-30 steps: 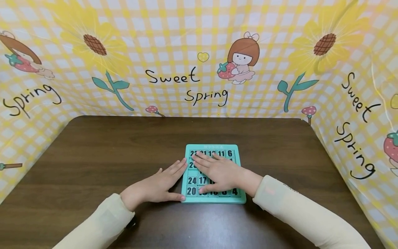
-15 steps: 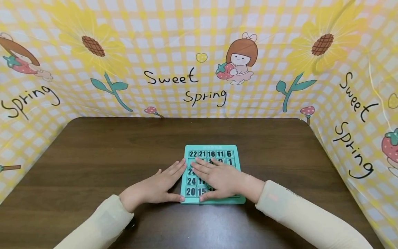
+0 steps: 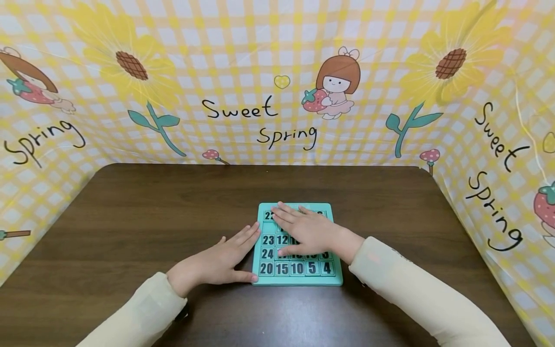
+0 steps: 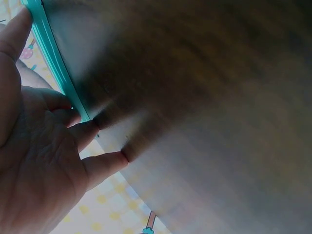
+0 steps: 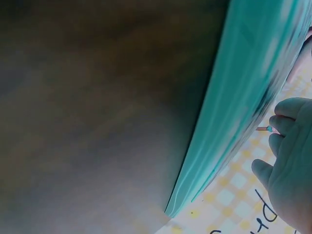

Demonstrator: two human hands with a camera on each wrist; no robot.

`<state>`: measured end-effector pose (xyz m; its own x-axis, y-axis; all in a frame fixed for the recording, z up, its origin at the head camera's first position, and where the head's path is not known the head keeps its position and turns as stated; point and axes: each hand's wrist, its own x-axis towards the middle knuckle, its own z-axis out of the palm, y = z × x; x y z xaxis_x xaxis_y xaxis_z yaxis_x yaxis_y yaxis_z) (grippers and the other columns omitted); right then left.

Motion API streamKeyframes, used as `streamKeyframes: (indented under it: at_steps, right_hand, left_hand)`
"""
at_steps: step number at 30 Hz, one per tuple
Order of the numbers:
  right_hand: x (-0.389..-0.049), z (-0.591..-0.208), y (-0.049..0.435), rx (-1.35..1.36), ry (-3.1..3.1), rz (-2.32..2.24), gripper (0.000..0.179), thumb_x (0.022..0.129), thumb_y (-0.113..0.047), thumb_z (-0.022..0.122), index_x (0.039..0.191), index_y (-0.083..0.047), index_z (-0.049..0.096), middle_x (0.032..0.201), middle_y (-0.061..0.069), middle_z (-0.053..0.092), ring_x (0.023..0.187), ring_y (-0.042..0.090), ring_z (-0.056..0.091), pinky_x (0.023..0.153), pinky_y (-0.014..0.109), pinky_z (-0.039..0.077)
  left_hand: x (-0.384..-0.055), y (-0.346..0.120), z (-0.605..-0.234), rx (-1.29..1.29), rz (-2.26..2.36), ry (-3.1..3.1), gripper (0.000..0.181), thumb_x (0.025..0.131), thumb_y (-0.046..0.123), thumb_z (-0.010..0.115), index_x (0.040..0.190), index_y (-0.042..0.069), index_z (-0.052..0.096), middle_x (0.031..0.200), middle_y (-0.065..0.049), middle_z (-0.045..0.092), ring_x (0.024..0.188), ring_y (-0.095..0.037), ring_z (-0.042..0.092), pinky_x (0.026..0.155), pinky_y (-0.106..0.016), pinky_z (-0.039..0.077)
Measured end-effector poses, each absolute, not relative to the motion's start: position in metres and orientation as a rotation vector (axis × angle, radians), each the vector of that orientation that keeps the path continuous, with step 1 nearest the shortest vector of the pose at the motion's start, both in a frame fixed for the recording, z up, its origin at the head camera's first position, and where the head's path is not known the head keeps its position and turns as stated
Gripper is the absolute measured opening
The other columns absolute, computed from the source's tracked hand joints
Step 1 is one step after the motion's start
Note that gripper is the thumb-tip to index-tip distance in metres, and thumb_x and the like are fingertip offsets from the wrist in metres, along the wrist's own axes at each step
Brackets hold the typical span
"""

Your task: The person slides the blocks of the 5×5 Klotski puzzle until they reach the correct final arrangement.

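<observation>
Head view: yellow-checked fabric [image 3: 243, 62] borders brown wood-grain table [image 3: 173, 202]; turquoise rectangular tray [image 3: 299, 281] holds black-numbered tiles [image 3: 297, 268]; left hand [image 3: 218, 262], right hand [image 3: 310, 233] outspread.

So the table [image 3: 182, 207] is a dark brown wood-grain one, rounded at the far corners, kinda shiny, with a pale patch of glare near the front edge. Lying flat on it, a bit right of centre, is a turquoise rectangular number board [image 3: 299, 281] with rounded corners and square tiles [image 3: 282, 269] in bold black digits. The bottom row reads 20, 15, 10, 5, 4; some upper tiles are covered. Wood grain's pretty blurry in both wrist views.
</observation>
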<state>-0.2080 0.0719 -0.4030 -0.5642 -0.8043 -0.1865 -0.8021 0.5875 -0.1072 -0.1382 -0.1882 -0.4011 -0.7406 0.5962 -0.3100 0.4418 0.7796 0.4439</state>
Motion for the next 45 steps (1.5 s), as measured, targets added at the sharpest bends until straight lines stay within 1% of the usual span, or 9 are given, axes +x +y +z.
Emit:
streamKeyframes:
  at_steps: [7,12,20,28,37,45]
  right_hand:
    - [-0.217,-0.402,0.066,-1.288,2.599,-0.009,0.092,0.094,-0.073,0.037,0.16,-0.013,0.015,0.169,0.0,0.004,0.156,0.017,-0.004,0.124,0.051,0.016]
    - [-0.219,-0.402,0.064,-1.264,2.589,0.019,0.093,0.094,-0.074,0.036,0.161,-0.015,0.013,0.169,-0.002,0.002,0.156,0.016,-0.006,0.124,0.051,0.015]
    - [-0.211,-0.402,0.063,-1.288,2.591,0.04,0.093,0.094,-0.075,0.035,0.16,-0.014,0.014,0.169,0.0,0.004,0.156,0.017,-0.005,0.123,0.052,0.018]
    - [-0.203,-0.403,0.064,-1.324,2.583,0.048,0.093,0.094,-0.075,0.036,0.16,-0.013,0.015,0.169,0.001,0.005,0.156,0.019,-0.002,0.123,0.052,0.017]
    - [-0.195,-0.401,0.064,-1.35,2.575,0.063,0.092,0.094,-0.074,0.037,0.16,-0.013,0.016,0.169,0.001,0.006,0.156,0.017,-0.003,0.124,0.05,0.018]
    - [-0.196,-0.401,0.07,-1.355,2.57,0.004,0.09,0.095,-0.071,0.038,0.16,-0.012,0.016,0.169,0.001,0.007,0.156,0.018,-0.001,0.123,0.051,0.018]
  left_hand:
    - [-0.138,-0.188,-0.402,0.786,0.472,2.532,0.102,0.09,0.06,0.061,0.161,0.01,0.007,0.169,-0.005,-0.003,0.156,-0.031,0.004,0.108,-0.077,0.019]
    - [-0.139,-0.188,-0.402,0.782,0.471,2.531,0.102,0.09,0.061,0.061,0.161,0.011,0.006,0.169,-0.004,-0.003,0.156,-0.031,0.004,0.108,-0.077,0.02]
    - [-0.139,-0.188,-0.402,0.787,0.466,2.532,0.103,0.09,0.061,0.06,0.161,0.01,0.006,0.169,-0.005,-0.003,0.156,-0.031,0.004,0.108,-0.077,0.02]
    - [-0.138,-0.188,-0.402,0.782,0.472,2.53,0.103,0.09,0.061,0.061,0.161,0.01,0.007,0.169,-0.005,-0.003,0.156,-0.031,0.004,0.108,-0.077,0.019]
    - [-0.138,-0.189,-0.4,0.778,0.482,2.526,0.102,0.091,0.06,0.061,0.161,0.01,0.007,0.169,-0.006,-0.003,0.156,-0.032,0.004,0.108,-0.078,0.018]
    - [-0.138,-0.188,-0.401,0.786,0.475,2.532,0.102,0.09,0.061,0.061,0.161,0.011,0.007,0.169,-0.005,-0.003,0.156,-0.032,0.004,0.108,-0.077,0.018]
